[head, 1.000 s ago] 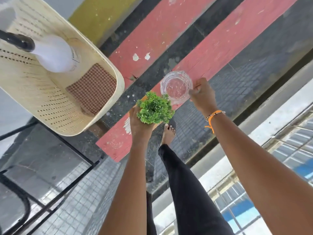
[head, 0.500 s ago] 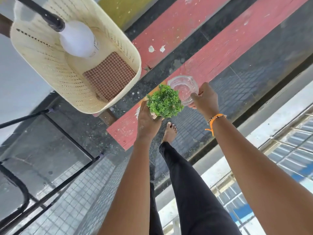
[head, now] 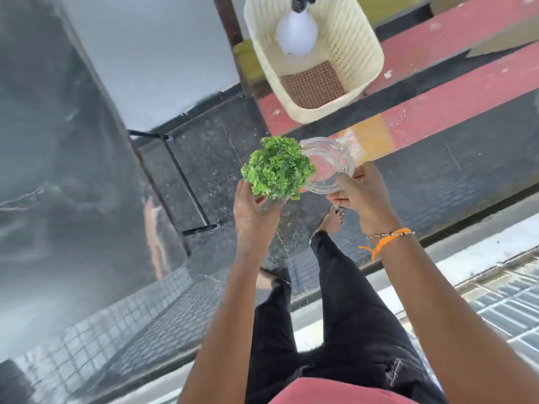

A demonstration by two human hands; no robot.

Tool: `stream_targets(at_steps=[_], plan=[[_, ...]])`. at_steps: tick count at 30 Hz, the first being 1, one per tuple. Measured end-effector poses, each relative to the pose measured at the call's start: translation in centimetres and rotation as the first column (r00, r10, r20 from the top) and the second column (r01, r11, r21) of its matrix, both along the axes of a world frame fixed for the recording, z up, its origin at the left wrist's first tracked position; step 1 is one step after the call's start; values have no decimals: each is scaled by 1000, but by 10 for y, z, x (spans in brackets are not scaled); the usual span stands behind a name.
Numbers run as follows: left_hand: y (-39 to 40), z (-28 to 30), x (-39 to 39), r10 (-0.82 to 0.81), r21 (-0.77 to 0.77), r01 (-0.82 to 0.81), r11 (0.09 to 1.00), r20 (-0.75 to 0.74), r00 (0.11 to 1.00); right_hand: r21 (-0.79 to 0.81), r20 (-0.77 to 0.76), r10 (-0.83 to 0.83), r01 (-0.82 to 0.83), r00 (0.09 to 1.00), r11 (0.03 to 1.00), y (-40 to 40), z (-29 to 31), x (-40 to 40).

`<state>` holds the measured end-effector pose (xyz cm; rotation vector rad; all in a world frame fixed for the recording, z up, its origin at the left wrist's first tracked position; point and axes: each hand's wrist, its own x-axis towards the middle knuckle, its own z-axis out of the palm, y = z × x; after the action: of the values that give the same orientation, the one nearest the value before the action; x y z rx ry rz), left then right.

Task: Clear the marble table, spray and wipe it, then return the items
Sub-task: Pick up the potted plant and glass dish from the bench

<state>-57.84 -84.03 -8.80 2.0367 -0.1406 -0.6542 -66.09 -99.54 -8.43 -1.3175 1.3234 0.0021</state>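
Observation:
My left hand [head: 253,212] grips the base of a small green artificial plant [head: 277,170], held upright in mid-air. Beside it my right hand [head: 360,193] pinches the rim of a clear glass ashtray-like dish [head: 326,163]. Both are carried above the floor. The dark glossy marble table [head: 58,158] fills the left of the view, its black metal frame [head: 180,170] showing below its edge. A cream plastic basket [head: 355,36] sits at the top on a red bench and holds a white spray bottle [head: 296,35] and a brown checked cloth [head: 313,84].
Red painted bench planks [head: 455,91] run across the upper right. A brown post [head: 230,30] stands left of the basket. Dark tiled floor [head: 437,176] lies below, with my legs in black trousers [head: 344,301] and bare feet. A pale ledge and metal grating [head: 501,295] are at right.
The view has swung left: the basket has shifted to the top right and the marble table has come into view at left. Both hands still carry the plant and dish.

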Motion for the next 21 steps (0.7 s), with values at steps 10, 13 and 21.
stream_targets(at_steps=[10, 13, 21], plan=[[151, 79, 37, 178, -39, -175, 984, 112, 978, -25, 276, 83, -79, 958, 997, 144, 88, 54], [191, 95, 51, 207, -51, -202, 978, 154, 966, 6, 322, 102, -110, 941, 994, 183, 101, 72], [258, 105, 96, 305, -135, -283, 950, 190, 933, 54, 405, 164, -203, 899, 978, 250, 115, 128]])
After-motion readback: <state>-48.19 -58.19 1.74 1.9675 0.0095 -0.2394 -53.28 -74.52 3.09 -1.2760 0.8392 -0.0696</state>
